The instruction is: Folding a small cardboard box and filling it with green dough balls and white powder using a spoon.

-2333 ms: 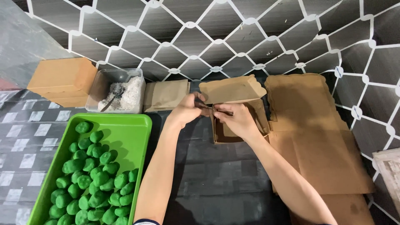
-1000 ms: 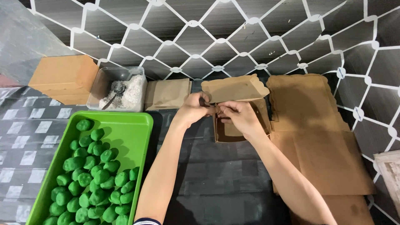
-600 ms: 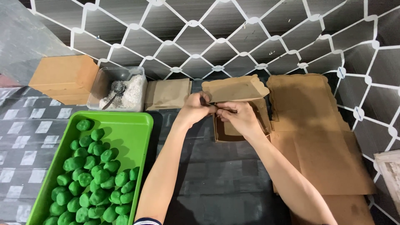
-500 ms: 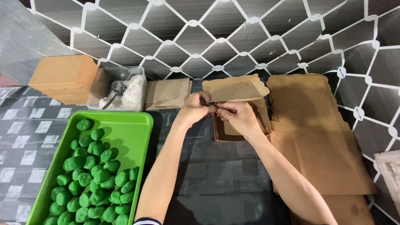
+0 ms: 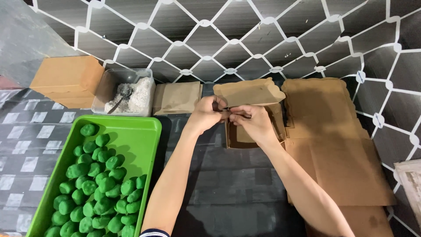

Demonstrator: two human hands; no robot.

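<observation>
A green tray of green balls occupies the lower left of the frame on the dark surface. At centre, the left hand and right hand meet, fingertips pinching the front flap of an open brown box. Flat cardboard lies at right.

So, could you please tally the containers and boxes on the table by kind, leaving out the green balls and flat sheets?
Green tray: 1
Clear plastic tub of white powder: 1
Closed brown box: 1
Flat paper bag: 1
Open brown box, held by the left hand and right hand: 1
Total: 5
</observation>
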